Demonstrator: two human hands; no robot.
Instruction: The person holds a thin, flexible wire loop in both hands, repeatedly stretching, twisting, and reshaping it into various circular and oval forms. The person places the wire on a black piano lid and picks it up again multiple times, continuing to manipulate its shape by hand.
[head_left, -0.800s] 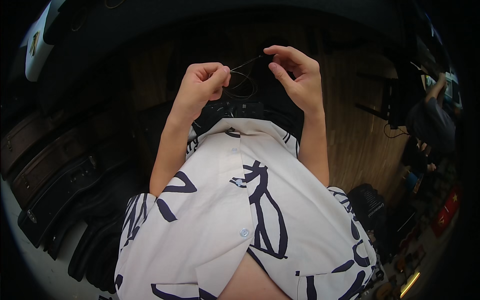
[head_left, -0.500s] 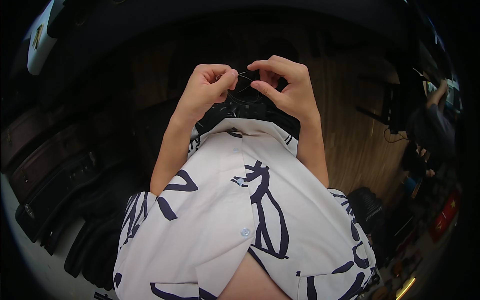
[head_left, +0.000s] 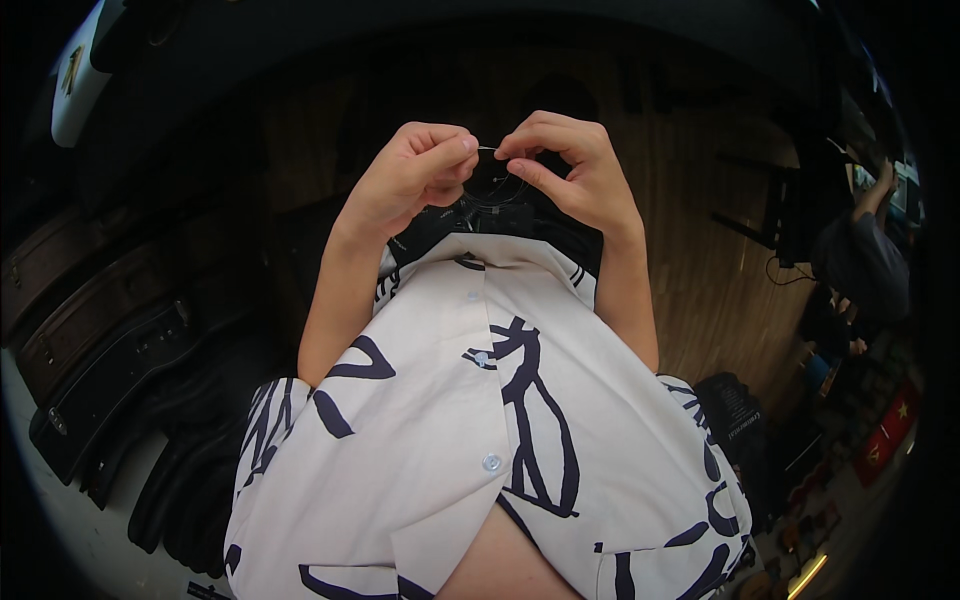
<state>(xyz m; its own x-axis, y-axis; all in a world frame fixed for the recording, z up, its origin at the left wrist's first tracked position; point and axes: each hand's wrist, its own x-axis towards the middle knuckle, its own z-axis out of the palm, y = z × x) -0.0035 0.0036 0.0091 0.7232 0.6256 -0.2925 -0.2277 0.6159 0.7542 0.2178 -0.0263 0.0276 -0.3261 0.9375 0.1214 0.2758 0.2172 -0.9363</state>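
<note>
My left hand [head_left: 415, 180] and my right hand [head_left: 570, 175] are raised close together in front of my chest. Between their fingertips they pinch a thin dark wire [head_left: 487, 150], which curls down in a loop below the fingers. The two thumbs and forefingers nearly touch. Beneath my forearms hangs my white shirt [head_left: 470, 420] with dark line drawings and small buttons. What the wire's lower end joins is hidden in the dark area under my hands.
Several dark instrument cases [head_left: 110, 350] lie stacked at the left on a wooden floor [head_left: 690, 260]. Another person [head_left: 865, 250] in grey stands at the right edge near a dark stand [head_left: 775, 215]. A black bag [head_left: 735, 415] sits at lower right.
My hands have drawn together: the right hand moved left toward the left one, and the stretch of wire between them has shortened to a small gap.
</note>
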